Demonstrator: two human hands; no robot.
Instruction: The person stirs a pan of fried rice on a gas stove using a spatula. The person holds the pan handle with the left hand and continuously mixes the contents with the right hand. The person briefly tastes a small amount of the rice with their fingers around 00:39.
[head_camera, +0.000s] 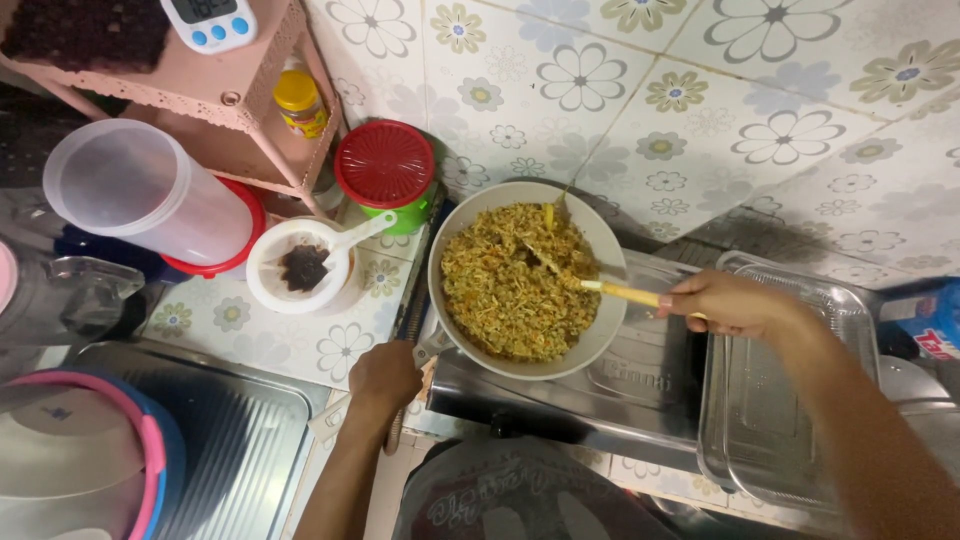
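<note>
A pale pan (602, 250) full of yellow-green fried noodles (505, 285) sits on a steel gas stove (640, 385). My left hand (384, 378) grips the pan's handle at its lower left edge. My right hand (730, 303) is closed on the wooden handle of a utensil (612, 291), whose tip is buried in the noodles near the pan's middle.
A clear glass dish (800, 300) sits right of the stove. Left of the pan are a white bowl with a dark residue and a spoon (300, 268), a red-lidded green container (386, 165), a clear plastic jug (140, 195), a pink shelf (200, 100) and a steel sink (240, 430).
</note>
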